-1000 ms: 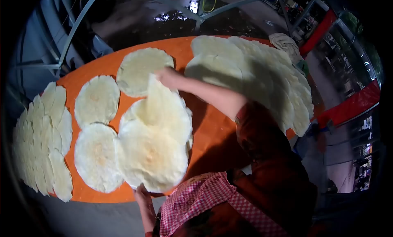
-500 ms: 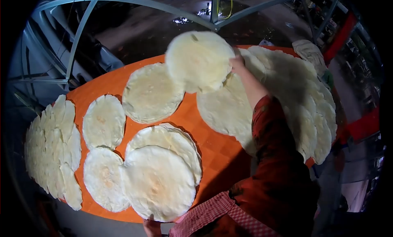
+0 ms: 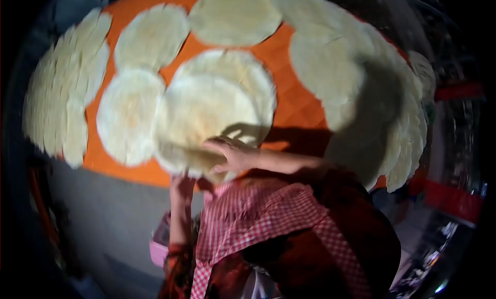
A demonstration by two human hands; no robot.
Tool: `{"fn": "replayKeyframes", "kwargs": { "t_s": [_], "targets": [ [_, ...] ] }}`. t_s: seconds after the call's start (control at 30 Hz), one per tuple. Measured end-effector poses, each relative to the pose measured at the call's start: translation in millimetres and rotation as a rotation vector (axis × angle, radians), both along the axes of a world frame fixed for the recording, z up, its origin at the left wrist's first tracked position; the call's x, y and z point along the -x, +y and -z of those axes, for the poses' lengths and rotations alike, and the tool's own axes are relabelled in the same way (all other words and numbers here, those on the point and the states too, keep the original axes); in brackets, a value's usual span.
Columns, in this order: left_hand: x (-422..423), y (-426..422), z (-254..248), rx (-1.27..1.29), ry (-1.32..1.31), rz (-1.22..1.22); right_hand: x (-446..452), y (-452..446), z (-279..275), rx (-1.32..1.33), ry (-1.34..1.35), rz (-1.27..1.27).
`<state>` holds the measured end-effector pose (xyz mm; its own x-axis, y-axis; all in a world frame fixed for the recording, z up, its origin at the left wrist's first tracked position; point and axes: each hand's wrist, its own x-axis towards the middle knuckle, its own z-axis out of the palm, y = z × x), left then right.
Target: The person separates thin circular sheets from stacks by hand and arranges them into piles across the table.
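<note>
The step in hand looks like getting hold of a single thin round at its near edge. The top flatbread lies on the near stack, in front of the apron, and covers most of the lower flatbread, which shows as a rim behind it and to the right. The right hand is over the near part of the top flatbread, thumb and fingers spread well apart with nothing closed between them. The left hand is at the near rim, fingertips up against the edge; whether it pinches the bread or only steadies it, I cannot tell.

The next move seems to call for both hands to work under that one edge, lightly, so that the thin sheet neither tears nor drags its neighbour along. On its left side the top flatbread meets the adjoining flatbread, so care is due there too.

The right hand's contact is hard to judge: blur and its own shadow obscure the fingertips. The left fingertips are partly hidden at the rim. The picture's top edge cuts off the far flatbread, and a broad shadow darkens the overlapping flatbreads on the right of the orange tabletop.
</note>
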<state>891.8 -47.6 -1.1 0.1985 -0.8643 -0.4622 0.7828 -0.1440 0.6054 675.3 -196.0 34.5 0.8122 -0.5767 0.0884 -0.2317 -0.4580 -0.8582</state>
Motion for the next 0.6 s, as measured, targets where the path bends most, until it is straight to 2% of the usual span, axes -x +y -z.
{"fn": "replayKeyframes", "kwargs": {
  "t_s": [0.03,0.07,0.17,0.2,0.23,0.3,0.37,0.53,0.6],
  "targets": [
    [2.2,-7.6,-11.3,-0.059,-0.094,0.04,-15.6,15.3,-4.3,0.022,0.038,-0.065],
    [3.5,-8.2,-14.4,-0.067,-0.073,0.044,-25.0,24.9,-3.5,-0.021,0.021,-0.063],
    [-2.3,-11.1,-11.1,0.013,-0.021,0.126,-41.8,32.5,2.4,-0.319,0.107,0.048],
    [-3.7,-12.1,-8.7,0.009,-0.023,0.136,-44.5,32.0,3.1,-0.287,0.037,0.043],
    [-5.6,-11.7,-7.0,0.008,-0.021,0.151,-45.2,30.9,2.7,-0.495,0.037,-0.016],
    [-9.4,-14.1,-7.2,0.008,-0.023,0.179,-49.8,35.9,2.9,-0.548,0.014,0.062],
    [-9.7,-13.7,-15.2,-0.008,-0.035,0.18,-55.5,39.9,3.2,-0.489,0.044,0.086],
    [-17.0,-11.2,2.3,-0.021,-0.091,0.212,-76.1,48.3,5.8,-0.244,0.108,0.244],
    [-19.8,-9.5,3.5,-0.031,-0.092,0.21,-77.6,46.2,-1.7,-0.264,0.271,0.244]
  ]
}}
